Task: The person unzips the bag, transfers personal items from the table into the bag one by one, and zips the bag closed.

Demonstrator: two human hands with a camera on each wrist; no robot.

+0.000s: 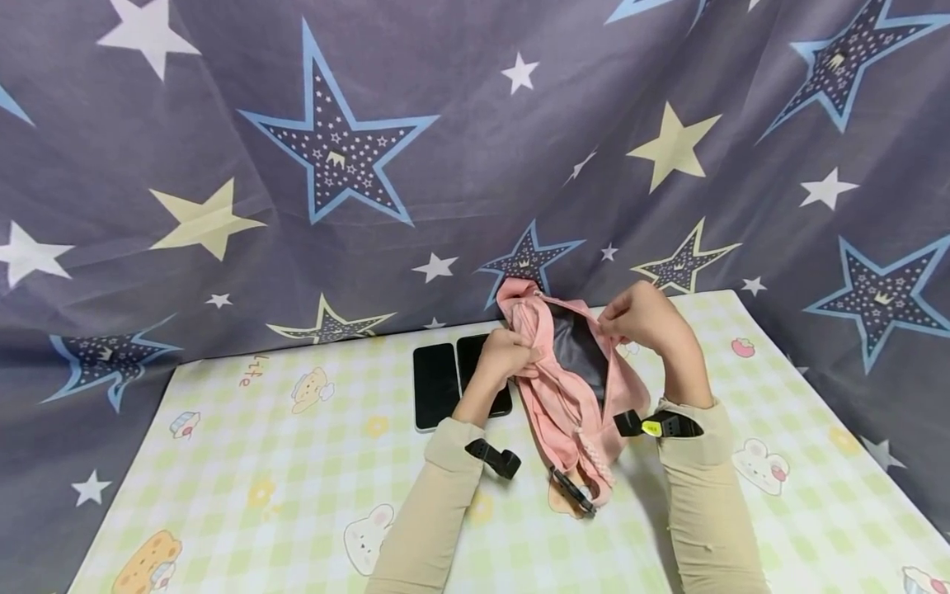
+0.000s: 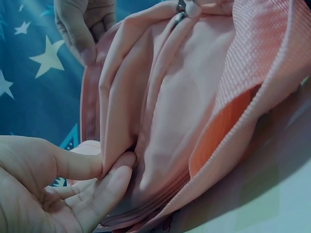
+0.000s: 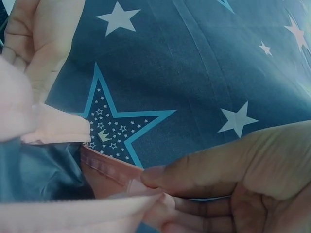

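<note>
A pink fabric bag (image 1: 557,388) with a dark grey lining (image 1: 580,351) lies at the table's back edge, its mouth spread apart. My left hand (image 1: 507,356) pinches a fold of the bag's left side between thumb and fingers, as the left wrist view also shows (image 2: 73,184). On the other side, my right hand (image 1: 644,318) pinches the opposite rim of the opening; in the right wrist view thumb and fingers meet on that pink edge (image 3: 109,170). A woven strap with a black buckle (image 1: 573,491) trails toward the front.
Two dark-screened phones lie side by side left of the bag: one (image 1: 435,386) in full sight, the other (image 1: 469,356) partly behind my left hand. A checked cloth (image 1: 297,462) covers the table. A star-patterned curtain (image 1: 460,165) hangs right behind it.
</note>
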